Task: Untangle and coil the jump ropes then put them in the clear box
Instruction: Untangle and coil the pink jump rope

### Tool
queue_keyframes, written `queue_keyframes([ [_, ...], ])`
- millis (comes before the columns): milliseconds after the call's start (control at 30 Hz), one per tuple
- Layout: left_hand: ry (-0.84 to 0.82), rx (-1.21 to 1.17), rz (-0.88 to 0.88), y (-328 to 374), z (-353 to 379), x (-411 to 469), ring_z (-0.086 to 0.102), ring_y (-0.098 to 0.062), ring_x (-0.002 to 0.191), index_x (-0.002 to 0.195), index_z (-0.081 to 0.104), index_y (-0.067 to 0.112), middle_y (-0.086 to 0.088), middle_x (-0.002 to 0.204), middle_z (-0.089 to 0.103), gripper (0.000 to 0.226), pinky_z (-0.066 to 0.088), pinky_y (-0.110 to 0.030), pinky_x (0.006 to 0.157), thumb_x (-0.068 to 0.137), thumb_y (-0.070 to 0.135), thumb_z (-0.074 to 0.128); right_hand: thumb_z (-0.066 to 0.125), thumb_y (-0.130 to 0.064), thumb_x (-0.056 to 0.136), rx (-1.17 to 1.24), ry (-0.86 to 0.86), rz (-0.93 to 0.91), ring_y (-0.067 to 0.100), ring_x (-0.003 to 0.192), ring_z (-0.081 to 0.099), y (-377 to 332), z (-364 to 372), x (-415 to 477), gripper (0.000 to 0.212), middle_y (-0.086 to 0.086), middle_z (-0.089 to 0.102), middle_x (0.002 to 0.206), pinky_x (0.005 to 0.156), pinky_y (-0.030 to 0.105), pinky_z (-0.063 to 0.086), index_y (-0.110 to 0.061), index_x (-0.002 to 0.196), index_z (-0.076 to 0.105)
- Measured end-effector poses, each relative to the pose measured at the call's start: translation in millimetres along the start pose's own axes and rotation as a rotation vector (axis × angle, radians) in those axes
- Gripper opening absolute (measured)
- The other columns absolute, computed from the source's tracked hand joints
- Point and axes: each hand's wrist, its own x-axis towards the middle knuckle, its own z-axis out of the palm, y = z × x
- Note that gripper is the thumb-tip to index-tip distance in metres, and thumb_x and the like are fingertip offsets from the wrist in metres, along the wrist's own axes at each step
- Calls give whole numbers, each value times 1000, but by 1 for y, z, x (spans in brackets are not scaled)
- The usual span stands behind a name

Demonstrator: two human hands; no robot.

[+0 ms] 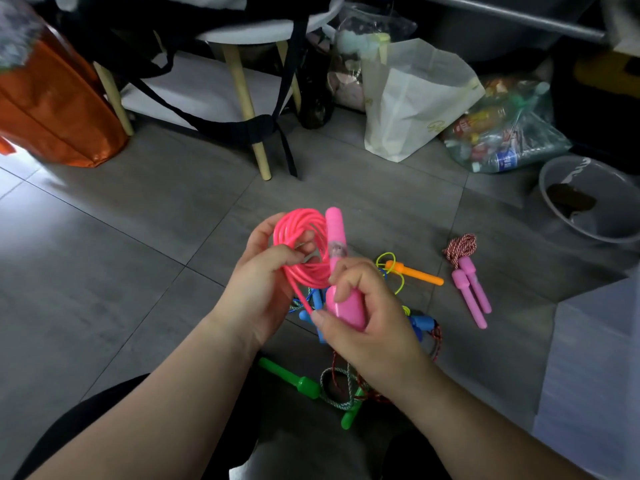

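The left hand [263, 282] pinches the pink coil [294, 230]; the right hand [367, 317] grips 2 pink handles [335, 233], long axes pointing away.

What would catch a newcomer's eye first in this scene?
The neon pink rope coil at centre stands out most, held by the left hand while the right hand grips a pink handle. Beneath the hands, a tangle of ropes with a green handle and an orange handle lies on the grey floor. To the right, a red-and-white rope lies bundled, apart from the tangle.
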Motion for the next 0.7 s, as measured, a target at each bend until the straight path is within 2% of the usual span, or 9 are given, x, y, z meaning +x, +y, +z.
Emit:
queue_keyframes([
  [100, 77, 0, 31, -2, 3, -2, 62, -9, 55, 91, 49, 15, -3, 69, 61, 46, 51, -17, 51, 70, -22, 30, 47, -14, 64, -32, -18, -24, -7, 83, 42, 2, 4, -1, 19, -8, 41, 83, 81, 7, 32, -28, 71, 37],
  [233, 161, 66, 68, -2, 4, -1, 61, -9, 55, 89, 48, 17, -4, 79, 56, 49, 47, -15, 47, 74, -24, 25, 42, -17, 59, 16, -53, 24, 3, 78, 41, 3, 9, -6, 22, -7, 40, 79, 80, 14, 36, -35, 69, 35],
  [300, 186, 112, 80, 0, 3, 0, 57, -13, 62, 88, 48, 19, -4, 82, 53, 49, 46, -15, 46, 73, -23, 28, 43, -21, 58, 54, -79, 80, 5, 80, 44, 0, 8, -6, 17, -13, 41, 77, 82, 19, 38, -34, 66, 36],
  [367, 168, 169, 89, 1, 1, -1, 54, -13, 65, 89, 49, 21, -3, 83, 54, 45, 45, -15, 47, 64, -16, 42, 47, -22, 59, 123, -97, 148, 2, 84, 50, -4, 4, -4, 14, -19, 48, 77, 82, 18, 40, -31, 63, 37],
  [433, 110, 267, 108, 1, -1, -2, 57, -9, 62, 90, 52, 21, 0, 82, 57, 50, 45, -16, 49, 49, -7, 43, 50, -12, 61, 191, -110, 223, -7, 75, 52, -9, -3, -1, 16, -25, 53, 72, 71, 13, 41, -24, 62, 39],
  [567, -23, 309, 59, 0, -2, -3, 60, -7, 59, 89, 53, 20, 1, 72, 62, 52, 46, -18, 51, 45, -6, 42, 44, -10, 60, 261, -91, 382, 0, 43, 49, -15, -23, 12, 10, -21, 59, 66, 41, 13, 35, -19, 63, 44],
  [700, -177, 310, -74, -1, 2, -8, 60, -8, 54, 93, 56, 17, 2, 63, 66, 53, 49, -19, 53, 47, -6, 41, 43, -12, 56, 326, -43, 505, 8, 36, 49, -15, -35, 21, 20, -8, 57, 73, 31, 15, 28, -18, 75, 43],
])
